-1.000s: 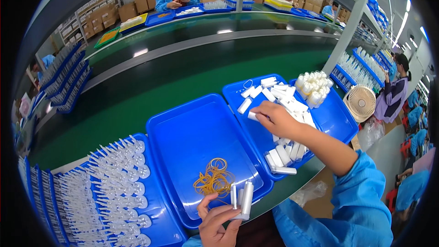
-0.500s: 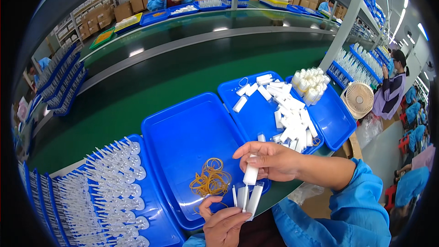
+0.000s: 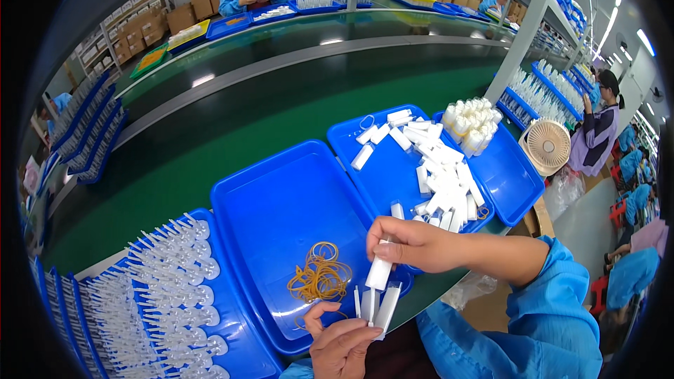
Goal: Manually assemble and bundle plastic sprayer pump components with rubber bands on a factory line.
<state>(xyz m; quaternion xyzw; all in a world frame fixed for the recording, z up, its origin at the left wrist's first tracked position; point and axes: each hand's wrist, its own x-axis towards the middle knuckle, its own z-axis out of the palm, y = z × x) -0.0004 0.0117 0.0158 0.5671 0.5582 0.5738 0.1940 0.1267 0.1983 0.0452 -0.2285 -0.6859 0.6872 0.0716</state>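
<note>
- The right hand (image 3: 407,242) comes in from the right in a blue sleeve, its fingers pinched together on the top end of a small white plastic tube (image 3: 380,271) that hangs upright below it.
- The left hand (image 3: 344,347) rises from the lower edge, its fingers closed around the bottom of a small bunch of the same white plastic tubes (image 3: 379,307), which stand upright and fan out a little; I count about four, though the edge of the view blurs them.
- The single tube sits just above the bunch and seems to touch its tops.
- Both hands hover over the near right corner of a wide, shallow blue plastic tray (image 3: 274,203), which holds only a loose heap of tan rubber bands (image 3: 319,277) just left of the hands.
- To the right lies a second blue tray (image 3: 382,168) with a scattered pile of white tubes (image 3: 439,182), and beyond it a third blue tray (image 3: 516,179) carrying a cluster of upright white caps (image 3: 470,123).
- At the lower left, a blue tray (image 3: 235,323) is packed with rows of clear plastic nozzle-shaped pieces (image 3: 151,295).
- The trays rest on a green tabletop (image 3: 210,147) beside a long dark green conveyor belt (image 3: 295,63).
- A small beige desk fan (image 3: 547,146) stands at the right end, and people in blue coats sit at further benches with cardboard boxes (image 3: 133,28) stacked behind.
</note>
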